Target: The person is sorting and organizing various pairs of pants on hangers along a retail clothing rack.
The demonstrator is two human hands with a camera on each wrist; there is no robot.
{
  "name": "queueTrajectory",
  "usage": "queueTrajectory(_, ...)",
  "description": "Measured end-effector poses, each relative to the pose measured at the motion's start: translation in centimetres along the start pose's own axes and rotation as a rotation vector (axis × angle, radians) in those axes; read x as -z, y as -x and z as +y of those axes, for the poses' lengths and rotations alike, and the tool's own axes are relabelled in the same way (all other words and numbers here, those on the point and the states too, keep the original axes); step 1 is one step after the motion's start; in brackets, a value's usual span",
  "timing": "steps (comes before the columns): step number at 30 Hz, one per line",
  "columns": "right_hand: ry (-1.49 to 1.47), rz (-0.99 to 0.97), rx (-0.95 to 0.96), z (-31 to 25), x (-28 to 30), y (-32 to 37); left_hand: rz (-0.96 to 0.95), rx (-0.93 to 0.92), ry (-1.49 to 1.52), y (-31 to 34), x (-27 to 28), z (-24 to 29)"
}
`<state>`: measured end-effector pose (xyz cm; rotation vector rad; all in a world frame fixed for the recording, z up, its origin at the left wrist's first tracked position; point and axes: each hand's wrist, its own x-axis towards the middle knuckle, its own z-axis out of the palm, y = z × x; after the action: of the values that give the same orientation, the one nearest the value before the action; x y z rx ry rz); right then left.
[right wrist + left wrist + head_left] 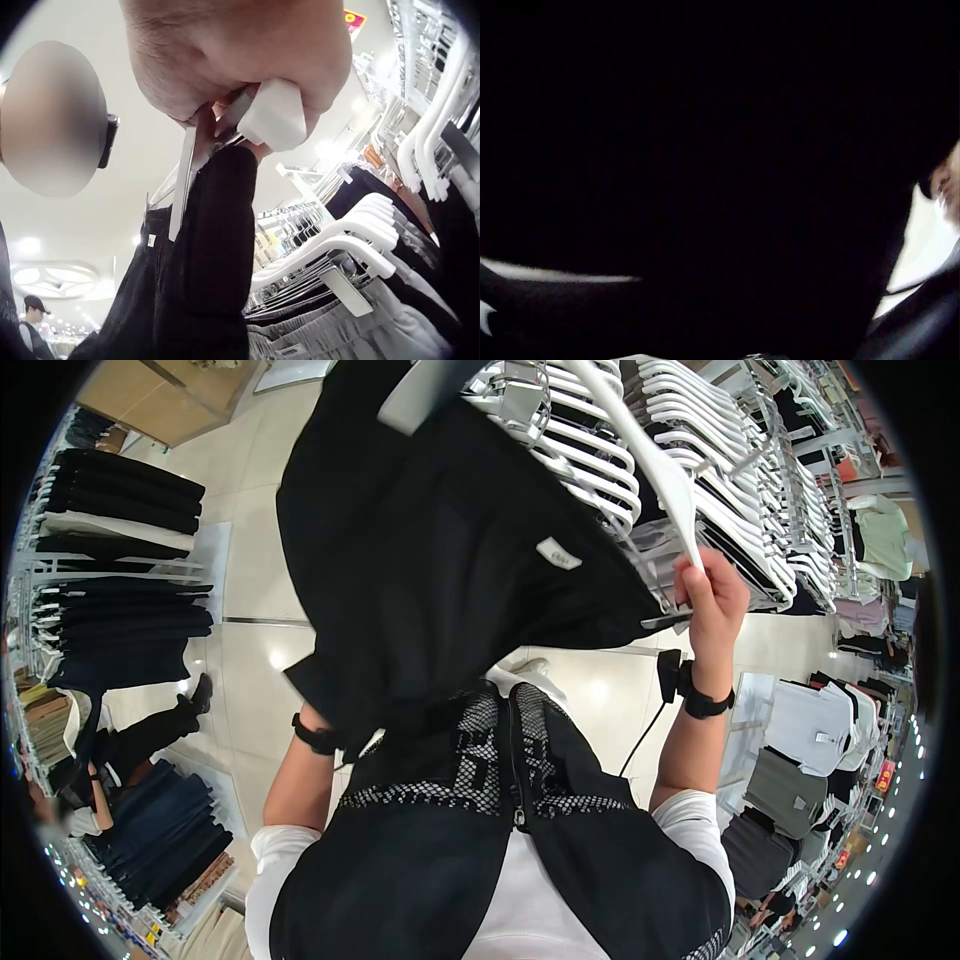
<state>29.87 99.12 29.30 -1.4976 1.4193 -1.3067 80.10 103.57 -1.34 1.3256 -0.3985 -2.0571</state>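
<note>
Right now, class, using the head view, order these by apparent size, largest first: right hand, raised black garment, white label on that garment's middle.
1. Black garment
2. Right hand
3. White label

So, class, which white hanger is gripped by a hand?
The white hanger whose end is in the right hand; the other white hangers hang on racks.
</note>
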Motion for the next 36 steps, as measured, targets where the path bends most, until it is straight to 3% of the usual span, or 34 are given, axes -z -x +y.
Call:
queueTrajectory(4, 0.277, -0.084, 0.104, -0.7, 0.1, 2.9, -0.027, -0.013, -0.016, -3.9, -2.3, 0.4)
queueTrajectory(6, 0.432, -0.170, 0.350, -1.0, -1.0, 4.0, -0.032, 0.002, -0.026, -4.6, -2.6, -0.2)
queueTrajectory(7, 0.432, -0.232, 0.310, -1.0, -1.3, 5.1, -0.033, 0.018, -0.036, -4.6, -2.7, -0.9)
queueTrajectory(8, 0.477, -0.222, 0.406, -1.0, -1.8, 5.7, -0.039, 0.041, -0.042, -4.5, -3.0, -1.8)
queueTrajectory(10, 0.550, -0.272, 0.271, -0.3, -1.5, 9.0, -0.050, 0.086, -0.047, -4.0, -3.4, -3.5)
queueTrajectory(12, 0.635, -0.353, 0.329, -2.0, -2.8, 9.0, -0.071, 0.137, -0.062, -4.1, -4.3, -4.7)
queueTrajectory(17, 0.388, -0.442, 0.459, -0.8, -2.8, 10.4, -0.139, 0.215, -0.114, -3.6, -6.4, -5.9)
queueTrajectory(21, 0.447, -0.373, 0.328, -0.3, -1.4, 11.3, -0.199, 0.199, -0.177, -5.0, -8.0, -3.7)
queueTrajectory(26, 0.875, -0.026, 0.427, -0.1, 2.5, 11.6, -0.251, 0.198, -0.275, -5.6, -9.3, -0.7)
queueTrajectory(30, 0.806, -0.011, 0.294, -0.1, 5.5, 10.7, -0.255, 0.202, -0.355, -3.9, -11.3, -0.2)
queueTrajectory(33, 0.831, -0.037, 0.316, -0.2, 6.6, 11.1, -0.248, 0.260, -0.502, -5.9, -8.7, -2.2)
queueTrajectory(36, 0.838, -0.046, 0.400, 0.0, 7.5, 11.5, -0.067, 0.228, -0.385, -6.3, -10.0, -3.6)
